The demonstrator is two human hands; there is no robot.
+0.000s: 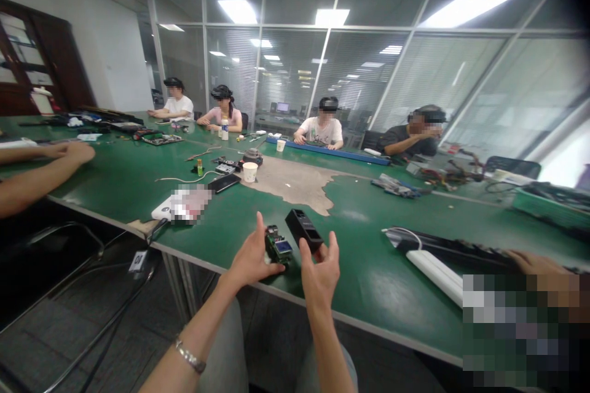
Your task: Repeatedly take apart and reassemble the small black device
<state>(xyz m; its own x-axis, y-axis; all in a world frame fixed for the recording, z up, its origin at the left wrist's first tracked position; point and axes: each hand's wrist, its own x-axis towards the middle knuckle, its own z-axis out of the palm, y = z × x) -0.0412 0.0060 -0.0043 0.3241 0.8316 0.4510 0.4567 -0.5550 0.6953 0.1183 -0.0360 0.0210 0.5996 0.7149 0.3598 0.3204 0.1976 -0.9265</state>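
Status: circuit board (278,247) and black housing (300,225) separate, unjoined — both near the tabletop (369,285)'s front edge. Left hand (252,260) clamped on the board; right hand (320,270) clamped on the housing.

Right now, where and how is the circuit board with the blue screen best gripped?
Probably grip the circuit board by its outer edges, from the left, where the left hand is. Its blue screen is exposed, so avoid pressing it; the black case in the right hand crowds the right side.
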